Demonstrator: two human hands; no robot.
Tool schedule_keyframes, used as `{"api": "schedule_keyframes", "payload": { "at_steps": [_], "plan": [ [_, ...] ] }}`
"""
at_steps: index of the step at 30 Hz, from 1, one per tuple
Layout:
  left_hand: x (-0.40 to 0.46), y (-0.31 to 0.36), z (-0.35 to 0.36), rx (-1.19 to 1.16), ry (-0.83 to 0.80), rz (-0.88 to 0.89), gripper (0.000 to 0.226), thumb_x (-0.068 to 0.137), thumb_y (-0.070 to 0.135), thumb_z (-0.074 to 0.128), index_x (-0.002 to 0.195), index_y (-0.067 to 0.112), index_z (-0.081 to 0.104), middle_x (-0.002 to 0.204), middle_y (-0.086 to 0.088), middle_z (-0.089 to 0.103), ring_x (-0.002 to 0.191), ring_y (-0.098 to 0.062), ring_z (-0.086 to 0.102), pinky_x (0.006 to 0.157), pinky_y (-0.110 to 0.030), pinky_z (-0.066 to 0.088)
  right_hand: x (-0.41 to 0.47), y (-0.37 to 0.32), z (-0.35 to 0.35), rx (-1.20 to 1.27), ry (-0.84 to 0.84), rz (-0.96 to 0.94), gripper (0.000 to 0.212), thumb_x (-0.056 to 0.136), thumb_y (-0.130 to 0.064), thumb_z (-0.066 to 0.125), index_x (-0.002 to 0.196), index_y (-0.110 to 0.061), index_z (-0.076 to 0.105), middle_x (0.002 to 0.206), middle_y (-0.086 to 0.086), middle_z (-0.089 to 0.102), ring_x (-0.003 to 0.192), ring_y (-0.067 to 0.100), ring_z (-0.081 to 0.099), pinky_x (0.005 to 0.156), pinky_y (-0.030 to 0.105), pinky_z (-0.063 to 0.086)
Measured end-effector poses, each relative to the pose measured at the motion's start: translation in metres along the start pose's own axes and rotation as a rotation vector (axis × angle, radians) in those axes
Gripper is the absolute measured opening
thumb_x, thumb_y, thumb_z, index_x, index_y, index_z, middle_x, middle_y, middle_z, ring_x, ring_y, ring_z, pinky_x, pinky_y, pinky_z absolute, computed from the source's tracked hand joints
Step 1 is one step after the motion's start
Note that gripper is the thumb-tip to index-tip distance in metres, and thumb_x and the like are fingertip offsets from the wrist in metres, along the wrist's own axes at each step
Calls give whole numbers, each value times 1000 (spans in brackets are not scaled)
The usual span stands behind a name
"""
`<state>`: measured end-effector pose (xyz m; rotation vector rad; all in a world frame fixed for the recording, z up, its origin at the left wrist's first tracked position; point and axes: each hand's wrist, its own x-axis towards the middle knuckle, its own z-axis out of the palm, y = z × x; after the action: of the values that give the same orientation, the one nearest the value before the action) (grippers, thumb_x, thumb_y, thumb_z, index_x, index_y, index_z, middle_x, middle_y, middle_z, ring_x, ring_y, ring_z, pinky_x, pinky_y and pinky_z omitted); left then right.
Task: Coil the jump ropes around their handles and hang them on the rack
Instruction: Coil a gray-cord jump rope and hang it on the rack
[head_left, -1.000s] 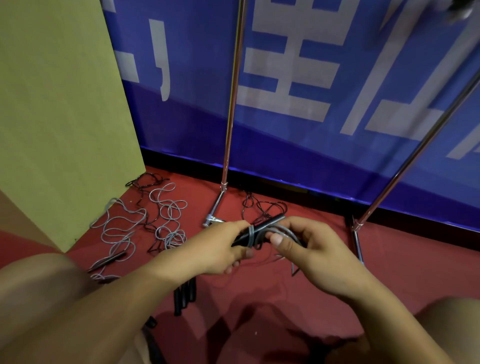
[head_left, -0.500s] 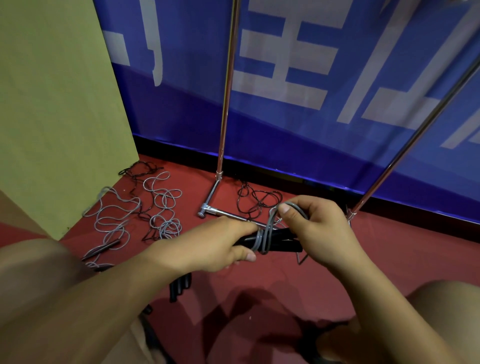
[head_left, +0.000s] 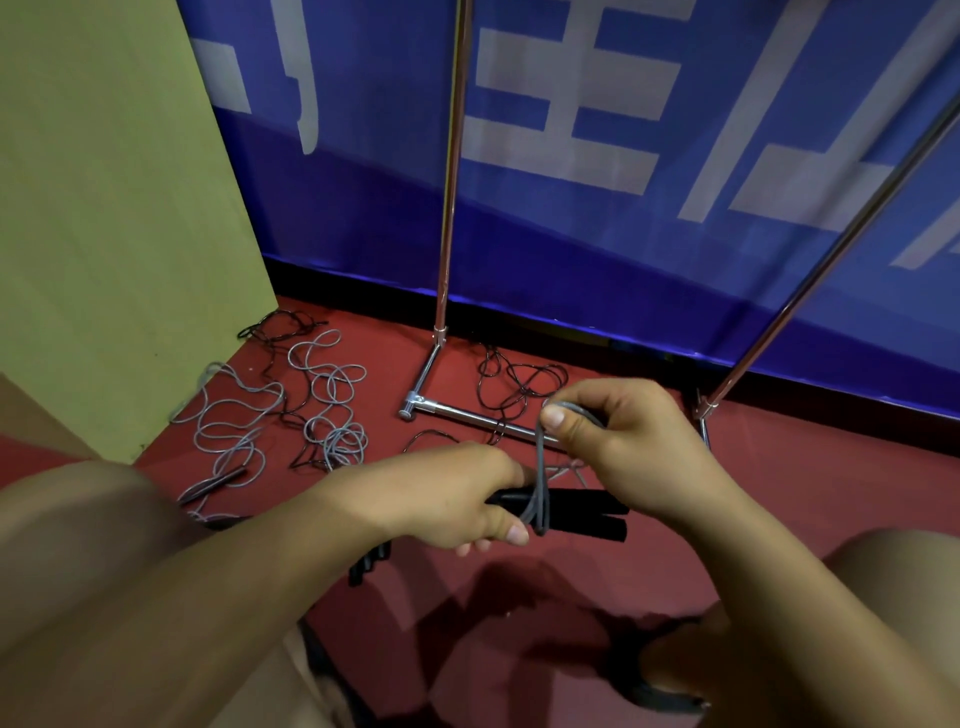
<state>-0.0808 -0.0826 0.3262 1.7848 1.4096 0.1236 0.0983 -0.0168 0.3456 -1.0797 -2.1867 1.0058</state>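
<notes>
Head view: the left hand (head_left: 447, 496) grips the two black handles (head_left: 576, 514) held level over the red floor (head_left: 779, 499). The right hand (head_left: 631, 441) pinches the grey rope (head_left: 540, 467) and has lifted it higher than a moment ago, pulling another loop tight. More wraps look needed before the rack (head_left: 449, 208).
</notes>
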Motion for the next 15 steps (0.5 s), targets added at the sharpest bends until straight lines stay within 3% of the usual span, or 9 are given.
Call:
{"api": "schedule_keyframes", "payload": {
  "at_steps": [3,6,9,12,15],
  "plan": [
    [-1,3,-4,4,15,22,24,96,30,65,75,33,52,75,3,69,59,-10,65,49,-15,44,5,-1,-5,25,39,19,19,94,-22,65,75,-23,70,61,-10,56,56,5,47,57,26,43],
    [-5,8,-8,-88,-6,74,16,96,28,65,83,29,57,75,2,69,58,-9,65,51,-16,45,8,-3,-9,96,39,33,18,94,-19,65,77,-20,71,64,-1,57,59,10,49,56,23,43],
    [-10,10,-10,-233,-26,130,7,96,22,65,97,29,62,74,-1,67,58,-11,62,50,-14,45,11,-2,-12,183,29,41,17,93,-15,66,78,-14,72,62,-6,59,60,5,51,59,18,43],
    [-13,8,-12,-279,-22,170,11,97,20,64,108,23,64,74,0,66,58,-13,62,52,-19,47,13,-2,-15,339,45,118,11,90,-8,68,81,-6,73,59,-4,60,48,-2,47,51,9,37],
    [-15,2,-12,-322,-2,196,14,97,21,63,110,27,64,74,2,66,60,-14,62,54,-23,49,15,1,-14,446,62,203,6,86,-6,71,80,-7,71,59,5,59,42,0,44,44,10,34]
  ]
}}
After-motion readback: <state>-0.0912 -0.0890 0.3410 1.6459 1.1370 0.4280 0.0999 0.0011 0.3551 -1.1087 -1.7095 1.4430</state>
